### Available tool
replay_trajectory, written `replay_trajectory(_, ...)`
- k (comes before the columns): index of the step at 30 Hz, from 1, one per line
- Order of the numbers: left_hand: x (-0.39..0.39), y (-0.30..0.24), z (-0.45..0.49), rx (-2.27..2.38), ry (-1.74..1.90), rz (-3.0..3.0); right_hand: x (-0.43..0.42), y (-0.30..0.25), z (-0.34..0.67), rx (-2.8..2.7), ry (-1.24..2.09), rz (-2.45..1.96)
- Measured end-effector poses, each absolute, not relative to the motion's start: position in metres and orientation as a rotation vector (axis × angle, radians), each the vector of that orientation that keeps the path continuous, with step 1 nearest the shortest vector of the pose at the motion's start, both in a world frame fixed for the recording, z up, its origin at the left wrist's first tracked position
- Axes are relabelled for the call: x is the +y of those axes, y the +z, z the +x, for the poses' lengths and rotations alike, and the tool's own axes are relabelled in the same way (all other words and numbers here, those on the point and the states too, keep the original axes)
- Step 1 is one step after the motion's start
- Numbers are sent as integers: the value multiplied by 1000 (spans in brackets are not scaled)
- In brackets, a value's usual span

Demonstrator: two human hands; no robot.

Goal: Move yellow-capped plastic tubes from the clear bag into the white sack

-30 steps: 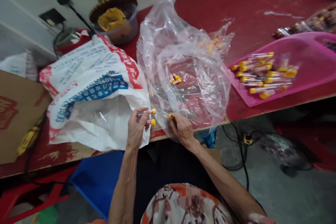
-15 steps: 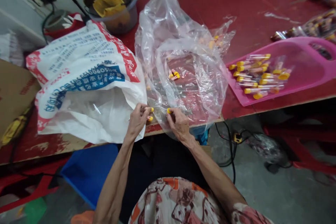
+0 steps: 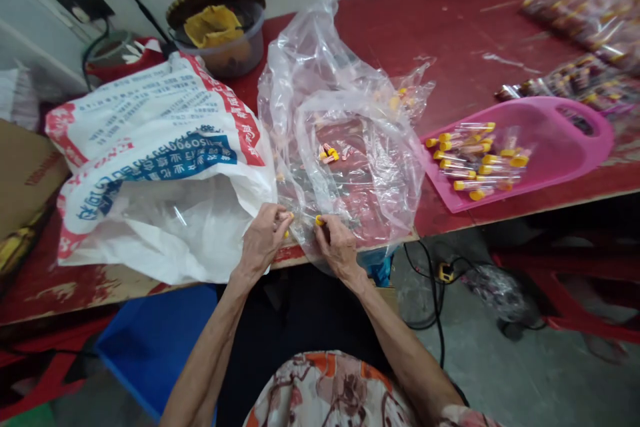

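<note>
Left hand: the left hand (image 3: 261,242) is curled around small clear tubes with yellow caps (image 3: 286,224) at the near table edge, just in front of the white sack's mouth.
Right hand: the right hand (image 3: 337,244) pinches one yellow-capped piece (image 3: 319,220) between its fingertips, against the near lip of the clear bag.
Between the hands: they sit close together, a narrow gap apart.
Clear plastic bag (image 3: 350,127): crumpled and open on the red table (image 3: 450,20), a few small yellow and pink bits (image 3: 329,154) lying inside.
White printed sack (image 3: 160,160): lies on its side to the left, mouth toward the person.
Pink tray (image 3: 560,147): to the right, well apart from the hands, holding a heap of capped tubes (image 3: 473,160).
Far left corner: a bowl (image 3: 235,47) with yellow material beside the wall.
</note>
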State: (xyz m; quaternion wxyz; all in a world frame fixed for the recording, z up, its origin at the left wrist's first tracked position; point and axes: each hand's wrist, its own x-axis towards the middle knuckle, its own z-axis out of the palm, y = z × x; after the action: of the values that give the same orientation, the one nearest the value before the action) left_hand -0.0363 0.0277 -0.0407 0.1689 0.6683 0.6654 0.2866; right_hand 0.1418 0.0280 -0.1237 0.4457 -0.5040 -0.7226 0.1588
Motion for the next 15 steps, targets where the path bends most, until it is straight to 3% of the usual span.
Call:
replay_trajectory(3,28,-40,-39,1930,1073,1714,27,-124,141,-1812,358,-1252)
replay_trajectory(8,33,-42,-38,1870,914,1523,26,-126,139,-1797,302,-1260)
replay_trajectory(12,31,-32,-36,1698,1029,1039,27,-126,139,-1832,302,-1247)
replay_trajectory(15,25,-33,-33,1788,1124,1054,27,-127,140,-1838,321,-1258)
